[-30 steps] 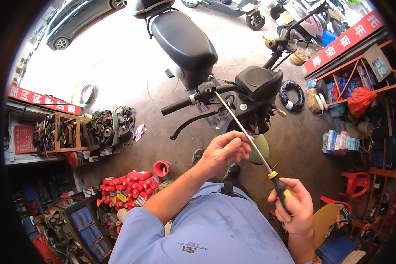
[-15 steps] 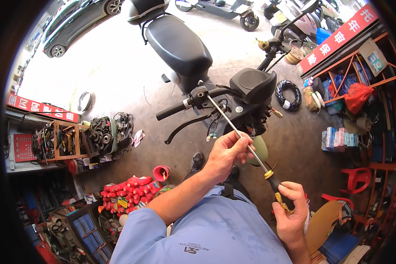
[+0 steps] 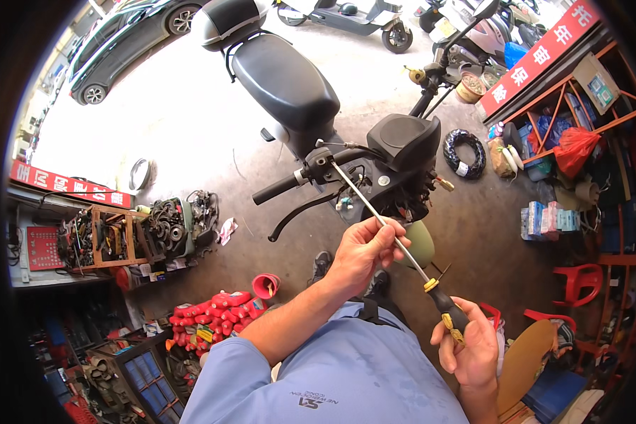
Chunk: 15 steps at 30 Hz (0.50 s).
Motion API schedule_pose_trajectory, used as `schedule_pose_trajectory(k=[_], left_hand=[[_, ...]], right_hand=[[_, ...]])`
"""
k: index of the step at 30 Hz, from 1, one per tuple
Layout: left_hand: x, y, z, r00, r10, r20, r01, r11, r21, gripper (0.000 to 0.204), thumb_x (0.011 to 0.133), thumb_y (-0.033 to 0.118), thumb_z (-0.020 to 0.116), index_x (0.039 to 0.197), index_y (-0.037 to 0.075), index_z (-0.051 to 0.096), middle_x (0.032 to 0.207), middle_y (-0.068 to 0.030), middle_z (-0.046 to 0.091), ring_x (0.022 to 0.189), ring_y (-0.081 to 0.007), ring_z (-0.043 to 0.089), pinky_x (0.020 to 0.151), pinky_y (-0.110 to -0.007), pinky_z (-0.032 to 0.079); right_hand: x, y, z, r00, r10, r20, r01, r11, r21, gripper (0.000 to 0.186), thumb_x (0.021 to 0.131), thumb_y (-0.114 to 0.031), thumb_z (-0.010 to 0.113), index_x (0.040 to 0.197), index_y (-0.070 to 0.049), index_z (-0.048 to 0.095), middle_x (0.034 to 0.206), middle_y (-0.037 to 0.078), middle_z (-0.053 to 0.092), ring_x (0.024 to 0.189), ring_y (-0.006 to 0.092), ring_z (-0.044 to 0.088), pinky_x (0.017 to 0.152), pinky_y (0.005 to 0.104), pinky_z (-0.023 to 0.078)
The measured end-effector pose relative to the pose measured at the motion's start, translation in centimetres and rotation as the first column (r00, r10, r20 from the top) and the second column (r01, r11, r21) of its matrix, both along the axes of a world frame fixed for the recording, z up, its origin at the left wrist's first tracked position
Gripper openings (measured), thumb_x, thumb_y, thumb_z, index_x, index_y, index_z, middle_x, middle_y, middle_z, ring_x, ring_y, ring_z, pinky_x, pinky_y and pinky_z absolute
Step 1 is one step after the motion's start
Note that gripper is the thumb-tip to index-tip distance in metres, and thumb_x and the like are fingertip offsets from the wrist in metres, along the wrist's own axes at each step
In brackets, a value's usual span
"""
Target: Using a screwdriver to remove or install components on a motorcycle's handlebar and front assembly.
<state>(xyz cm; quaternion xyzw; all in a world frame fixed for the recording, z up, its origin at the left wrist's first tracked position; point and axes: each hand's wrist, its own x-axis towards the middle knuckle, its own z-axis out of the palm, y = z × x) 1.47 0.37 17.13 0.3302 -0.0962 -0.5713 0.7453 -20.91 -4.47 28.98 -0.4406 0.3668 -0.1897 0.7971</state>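
Note:
A long screwdriver [image 3: 445,309] with a black-and-yellow handle runs diagonally up to a clamp housing [image 3: 318,167] on the left end of a black scooter's handlebar [image 3: 274,191], where its tip sits. My left hand [image 3: 367,254] grips the steel shaft between thumb and fingers. My right hand [image 3: 471,344] is closed around the handle. Just left of the shaft is a brake lever [image 3: 297,208]. The scooter's front panel [image 3: 410,141] and long seat [image 3: 279,78] lie beyond, with loose wires and connectors below the handlebar.
A tool rack [image 3: 113,233] and engine parts [image 3: 173,230] stand at left, red bottles [image 3: 219,318] and a bucket [image 3: 265,285] lower left. Right are a tire [image 3: 463,152], shelving [image 3: 572,127], red plastic chairs [image 3: 578,283] and boxes [image 3: 550,220]. Other scooters and a car [image 3: 120,53] are outside.
My left hand has shifted slightly down and left along with the shaft, its fingers now closed on it. My right hand's fingers have changed position on the handle. The view has shifted slightly.

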Motion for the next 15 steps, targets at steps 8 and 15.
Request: schedule_pose_trajectory(k=[8,15], left_hand=[[-0.1,0.1,0.1,0.999,0.032,-0.034,-0.033,0.999,-0.026,0.023,0.098,0.027,0.055,0.104,0.005,0.061,0.087,-0.0058,0.069,0.068,-0.0072,0.061,0.059,-0.018,0.047],[-0.2,0.0,0.1,0.999,0.024,-0.038,-0.024,1.000,-0.014,0.025,0.099,0.027,0.054,0.105,0.004,0.060,0.087,-0.0061,0.069,0.068,-0.0074,0.060,0.060,-0.019,0.047]], right_hand=[[0.1,-0.1,-0.3,0.992,0.111,-0.064,-0.127,0.913,-0.387,0.047,0.081,0.006,0.059,0.127,0.000,0.050,0.095,0.018,0.060,0.067,0.0177,0.056,0.060,0.0273,0.046],[0.3,0.1,-0.7,0.880,0.045,-0.473,-0.471,0.204,-0.858,0.049,0.086,0.003,0.058,0.132,0.005,0.042,0.100,0.017,0.059,0.064,0.0140,0.058,0.063,0.0245,0.049]])
